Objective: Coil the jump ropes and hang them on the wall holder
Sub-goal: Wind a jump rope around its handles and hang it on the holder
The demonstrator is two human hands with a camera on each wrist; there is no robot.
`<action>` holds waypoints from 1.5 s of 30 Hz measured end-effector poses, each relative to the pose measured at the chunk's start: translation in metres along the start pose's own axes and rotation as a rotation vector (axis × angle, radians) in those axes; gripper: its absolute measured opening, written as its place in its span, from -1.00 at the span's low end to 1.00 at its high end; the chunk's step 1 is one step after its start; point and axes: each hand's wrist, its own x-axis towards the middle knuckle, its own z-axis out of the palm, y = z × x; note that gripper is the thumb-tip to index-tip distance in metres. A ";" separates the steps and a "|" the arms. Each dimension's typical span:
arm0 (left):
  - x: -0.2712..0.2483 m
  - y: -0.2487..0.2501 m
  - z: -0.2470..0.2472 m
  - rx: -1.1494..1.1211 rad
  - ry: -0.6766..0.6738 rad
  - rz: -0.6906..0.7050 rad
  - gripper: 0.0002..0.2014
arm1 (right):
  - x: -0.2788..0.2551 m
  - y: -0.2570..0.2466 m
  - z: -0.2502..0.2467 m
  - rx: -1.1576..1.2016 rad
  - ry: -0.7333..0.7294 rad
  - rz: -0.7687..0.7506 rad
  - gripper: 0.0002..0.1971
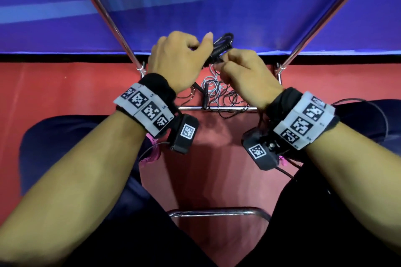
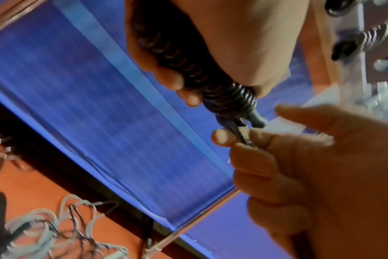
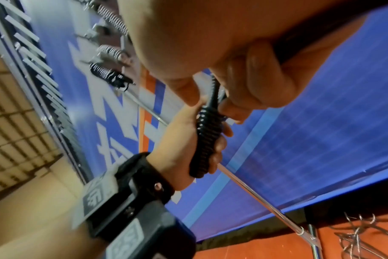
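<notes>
Left hand [image 1: 180, 60] is clamped in a fist around a black coiled jump rope [image 3: 207, 140]. Tight turns of cord are wound along the bundle's length. Its looped end is seen poking out past the left thumb in the head view.

Right hand [image 1: 245, 76] is held just beside the left, nearly touching it. A thin strand [image 2: 241, 138] coming off the bundle's end is pinched between the right thumb and fingertips.

Both hands are raised together in front of a blue banner [image 1: 217, 6], above a red floor [image 1: 65, 93].

Loose jump ropes [image 1: 217, 91], pale grey and black, are seen tangled on the floor below the hands. Some loops are draped over a chrome crossbar [image 1: 186, 107] of the banner stand. A black handle is spotted among them. Slanted chrome poles [image 1: 104, 13] are seen running up across the banner on both sides.

The wall holder [image 2: 361, 57], a pale upright strip with pegs, is caught at the edge of the left wrist view, well apart from the held bundle. Hung coiled ropes [image 2: 377, 33] are seen on it; how many cannot be told because of blur.

Marker bands [image 1: 147, 108] are worn on both wrists.
</notes>
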 end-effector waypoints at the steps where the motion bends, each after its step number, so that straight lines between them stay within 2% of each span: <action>1: 0.000 0.000 0.002 0.069 -0.022 -0.001 -0.35 | -0.003 -0.003 0.002 -0.064 -0.003 0.007 -0.53; 3: -0.003 -0.001 0.007 0.187 -0.042 0.034 -0.35 | -0.010 -0.010 0.006 -0.138 0.017 0.019 -0.30; 4: -0.005 -0.002 0.009 0.233 -0.039 0.076 -0.36 | -0.011 -0.012 0.006 -0.142 0.047 0.021 -0.24; 7: -0.014 0.000 0.010 0.238 -0.017 0.215 -0.43 | -0.008 -0.007 0.006 -0.117 0.121 0.022 -0.27; 10: -0.019 0.004 0.004 0.074 -0.099 0.251 -0.45 | -0.003 0.004 0.002 -0.031 0.103 0.029 -0.37; 13: -0.022 0.007 0.000 0.014 -0.236 0.220 -0.51 | -0.003 0.008 0.000 0.010 0.099 0.007 -0.39; 18: -0.015 0.000 -0.006 -0.182 -0.450 0.126 -0.45 | -0.002 0.006 0.001 -0.116 0.163 -0.092 -0.44; 23: -0.012 -0.001 -0.012 -0.444 -0.616 -0.029 -0.71 | 0.001 0.007 0.005 -0.161 0.095 -0.155 -0.35; 26: -0.020 0.003 -0.007 -0.524 -0.543 -0.123 -0.70 | 0.005 0.008 0.004 -0.137 0.119 -0.150 -0.40; 28: -0.022 0.006 0.000 -0.557 -0.457 -0.111 -0.65 | 0.006 0.008 0.001 -0.135 0.113 -0.160 -0.38; 32: -0.019 0.006 0.003 -0.537 -0.380 -0.114 -0.56 | 0.003 0.004 0.003 -0.106 0.100 -0.174 -0.43; 38: -0.014 0.010 0.002 -0.433 -0.254 -0.022 -0.60 | 0.003 -0.001 -0.006 -0.140 0.047 -0.128 -0.43; 40: -0.011 0.009 0.002 -0.390 -0.240 -0.017 -0.60 | 0.003 -0.002 -0.009 -0.183 0.053 -0.108 -0.54; 43: -0.011 0.006 0.005 -0.323 -0.223 -0.013 -0.60 | 0.004 0.003 -0.010 -0.134 0.092 -0.093 -0.91; 45: -0.011 0.006 0.005 -0.329 -0.193 -0.007 -0.57 | 0.003 0.007 -0.011 -0.170 0.133 -0.108 -0.85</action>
